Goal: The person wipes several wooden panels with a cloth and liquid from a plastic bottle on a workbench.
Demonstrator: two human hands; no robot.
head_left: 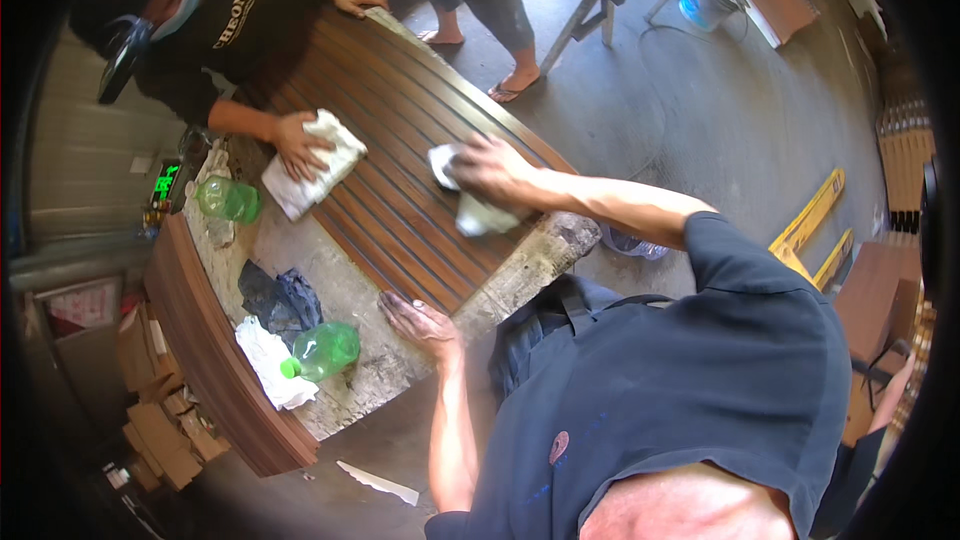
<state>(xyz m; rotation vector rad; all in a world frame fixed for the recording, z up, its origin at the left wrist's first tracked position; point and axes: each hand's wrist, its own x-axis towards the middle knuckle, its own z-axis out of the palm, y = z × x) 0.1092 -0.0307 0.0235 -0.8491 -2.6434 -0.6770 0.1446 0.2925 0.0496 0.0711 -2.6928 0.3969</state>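
Observation:
A brown slatted wood panel (400, 225) with dark grooves lies on a worn, stained worktable (370, 380). My right hand (488, 168) presses a white cloth (487, 216) against the panel toward its right side; hand and cloth are smeared by motion. At the panel's near corner rests my left hand (425, 325), its stained fingers stretched out along the edge and holding nothing. Across the panel, a co-worker's hand lies on a folded white rag (322, 168), and the co-worker's other hand touches the far end.
Left on the table are a green plastic bottle (326, 351), white crumpled cloth (265, 355), a dark plastic bag (285, 302) and a second green bottle (228, 199). Stacked brown strips (225, 355) line the left edge. A yellow pallet jack (808, 220) stands at right; another person stands behind.

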